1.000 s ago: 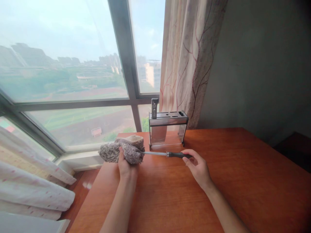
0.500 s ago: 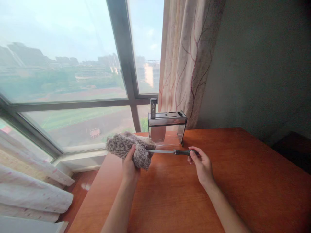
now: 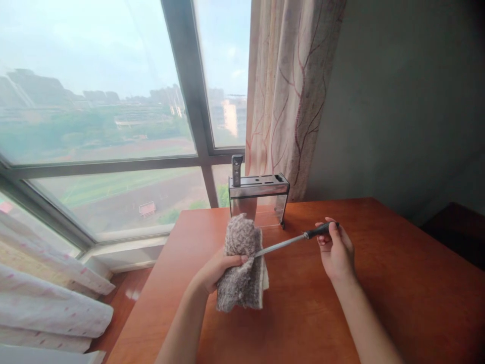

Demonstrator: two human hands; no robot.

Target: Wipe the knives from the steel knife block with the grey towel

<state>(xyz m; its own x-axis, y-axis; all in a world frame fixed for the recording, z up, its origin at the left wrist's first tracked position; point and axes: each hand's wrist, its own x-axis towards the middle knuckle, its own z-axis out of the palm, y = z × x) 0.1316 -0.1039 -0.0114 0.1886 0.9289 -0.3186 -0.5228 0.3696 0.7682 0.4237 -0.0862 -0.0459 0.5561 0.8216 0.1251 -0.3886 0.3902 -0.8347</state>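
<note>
My left hand is closed on a fuzzy grey-brown cloth, thumb across its front. The cloth is folded around the far end of a honing steel, so that tip is hidden. My right hand grips the steel by its black handle, fingers wrapped round it. The bare metal rod slants up to the right between the two hands, above the table. Behind the cloth stands a clear-sided knife block with a metal slotted top, and a dark-handled knife sits upright in its left slot.
The reddish-brown wooden table spreads under both hands. Beyond its far edge are a large window and a patterned curtain. Another pale curtain hangs at the lower left, and a dark wall is at right.
My left hand and the cloth have moved right and turned, the cloth now more upright. My right hand has moved right and up, tilting the honing steel and showing more of its rod.
</note>
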